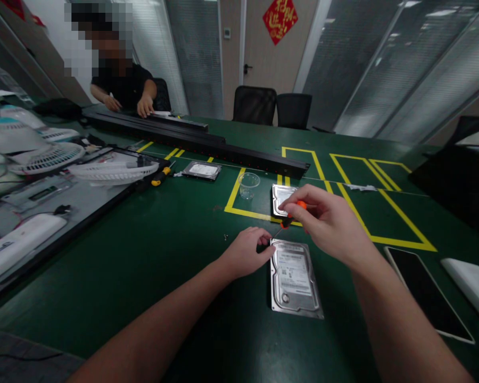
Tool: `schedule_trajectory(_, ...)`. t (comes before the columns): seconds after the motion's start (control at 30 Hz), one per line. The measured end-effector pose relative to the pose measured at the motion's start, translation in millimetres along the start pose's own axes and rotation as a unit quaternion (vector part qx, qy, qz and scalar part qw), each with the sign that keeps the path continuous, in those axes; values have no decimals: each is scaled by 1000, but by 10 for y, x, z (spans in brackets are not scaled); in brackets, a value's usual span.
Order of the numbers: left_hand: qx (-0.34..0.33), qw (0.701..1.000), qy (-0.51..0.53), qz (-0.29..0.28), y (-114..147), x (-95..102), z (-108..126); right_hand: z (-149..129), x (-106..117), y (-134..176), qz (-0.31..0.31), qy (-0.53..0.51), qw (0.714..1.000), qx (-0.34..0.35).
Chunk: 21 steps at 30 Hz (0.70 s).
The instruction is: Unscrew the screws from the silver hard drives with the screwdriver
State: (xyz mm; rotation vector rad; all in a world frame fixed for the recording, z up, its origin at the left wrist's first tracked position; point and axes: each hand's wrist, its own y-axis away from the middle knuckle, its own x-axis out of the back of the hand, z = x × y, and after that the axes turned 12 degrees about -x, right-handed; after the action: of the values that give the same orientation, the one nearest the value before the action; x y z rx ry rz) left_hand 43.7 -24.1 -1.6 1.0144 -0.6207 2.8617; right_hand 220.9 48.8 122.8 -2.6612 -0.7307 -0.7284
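A silver hard drive (294,276) with a white label lies flat on the green table in front of me. My left hand (247,252) grips its upper left corner, thumb on the near side and fingers curled at the far side. In my right hand (323,218) is a screwdriver (288,219) with an orange and black handle, slanting down to the left. Its tip is at that same corner, close to my left fingers; whether it sits in a screw I cannot make out. Beyond, partly behind my right hand, lies a second hard drive (278,196).
Small screws (225,236) lie left of my hand. A clear plastic cup (249,186), a third hard drive (202,169) and a yellow-black screwdriver (162,175) are farther off. A phone (427,290) lies right. A long black bar (223,146) crosses the table; another person (123,88) sits behind it.
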Motion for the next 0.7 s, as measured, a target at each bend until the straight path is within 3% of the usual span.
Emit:
schedule_trajectory(0.17, 6, 1000, -3, -8, 1, 5, 11, -47, 105, 47, -82, 13, 996, -10)
schedule_trajectory(0.4, 3, 1000, 2, 3, 1, 6, 9, -55, 59, 62, 34, 122, 992, 25)
schedule_trajectory(0.47, 1, 1000, 3, 3, 1, 6, 10, -60, 28, 56, 42, 131, 990, 32)
schedule_trajectory(0.7, 2, 1000, 4, -2, 0, 11, 10, -102, 93, 82, -48, 126, 991, 19)
